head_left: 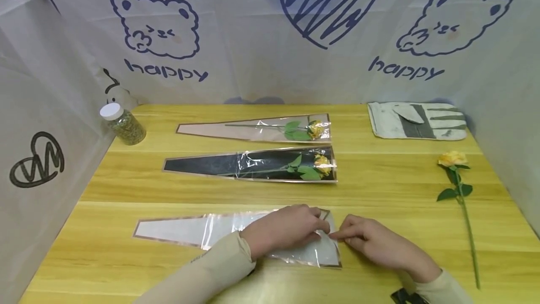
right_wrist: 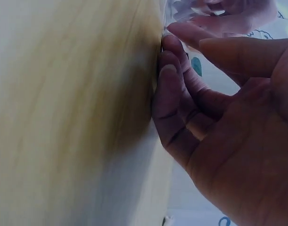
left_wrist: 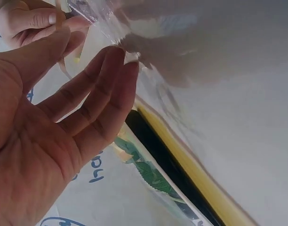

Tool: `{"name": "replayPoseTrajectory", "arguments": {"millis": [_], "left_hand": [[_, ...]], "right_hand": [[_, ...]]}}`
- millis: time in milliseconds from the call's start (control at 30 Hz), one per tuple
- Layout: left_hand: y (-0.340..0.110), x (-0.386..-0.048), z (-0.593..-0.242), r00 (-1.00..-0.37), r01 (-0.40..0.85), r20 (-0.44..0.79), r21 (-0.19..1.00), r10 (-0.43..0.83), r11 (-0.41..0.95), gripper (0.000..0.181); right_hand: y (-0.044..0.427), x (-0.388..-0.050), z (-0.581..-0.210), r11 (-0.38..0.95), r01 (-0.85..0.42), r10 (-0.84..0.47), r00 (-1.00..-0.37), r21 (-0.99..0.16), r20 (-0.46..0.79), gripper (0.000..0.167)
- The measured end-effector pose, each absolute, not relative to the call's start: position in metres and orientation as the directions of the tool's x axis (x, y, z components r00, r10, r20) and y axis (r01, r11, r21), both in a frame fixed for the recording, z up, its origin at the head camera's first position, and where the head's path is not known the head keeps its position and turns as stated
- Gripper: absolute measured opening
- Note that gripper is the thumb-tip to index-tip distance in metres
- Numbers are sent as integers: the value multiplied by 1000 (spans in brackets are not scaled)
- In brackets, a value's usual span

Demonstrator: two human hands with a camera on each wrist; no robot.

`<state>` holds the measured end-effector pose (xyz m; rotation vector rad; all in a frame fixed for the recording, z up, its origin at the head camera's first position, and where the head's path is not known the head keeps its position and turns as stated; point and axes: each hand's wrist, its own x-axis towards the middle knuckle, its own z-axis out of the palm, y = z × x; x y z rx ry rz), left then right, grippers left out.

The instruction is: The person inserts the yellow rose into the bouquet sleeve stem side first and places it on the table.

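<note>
Found the white wrapper [head_left: 177, 230] at the front of the table [head_left: 379, 191], long axis left to right, narrow end to the left, wide end between both hands. Saw the left hand [head_left: 291, 226] across its right half, thumb and forefinger apparently pinching the wide edge, other fingers loosely bent. Saw the right hand [head_left: 375, 243] just beyond that edge, forefinger touching it; could not tell pinch from mere touch. Noted the loose rose [head_left: 464, 203] off to the right, nearer the right hand, stem toward the person, bloom at the far end. Made out no flower in the white wrapper's visible parts. Counted one rose each in the pink wrapper [head_left: 202, 129] and black wrapper [head_left: 202, 165], blooms at the wide ends. Saw greenish bits in the lidded jar [head_left: 128, 128], far left.
</note>
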<state>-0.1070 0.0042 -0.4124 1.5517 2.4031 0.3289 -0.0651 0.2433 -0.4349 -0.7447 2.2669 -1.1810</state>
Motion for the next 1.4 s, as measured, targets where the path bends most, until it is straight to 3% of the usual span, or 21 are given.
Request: {"name": "replayPoseTrajectory", "arguments": {"millis": [233,533,800,1000,1200,1400], "left_hand": [[6,-106,-412,-370,873,-74,313,926,374,10],[3,-108,-411,-374,884,-55,282,926,374,10],[-4,-116,-410,-357,861,9,391,934,325,17],[-11,-119,-411,-390,818,28,470,920,332,17],[-9,-118,-411,-418,828,27,422,908,368,14],[-5,-117,-413,-438,837,21,373,899,399,13]], "right_hand": [[242,-65,-427,592,-298,-626,-755,-749,-196,31],[242,-66,-426,617,-333,-633,-749,-713,-198,32],[241,-68,-425,626,-322,-624,-753,-710,-209,33],[241,-69,-425,627,-330,-625,-753,-706,-204,33],[246,-69,-424,567,-358,-658,-739,-742,-147,33],[264,-71,-410,612,-329,-563,-820,-719,-104,27]]}}
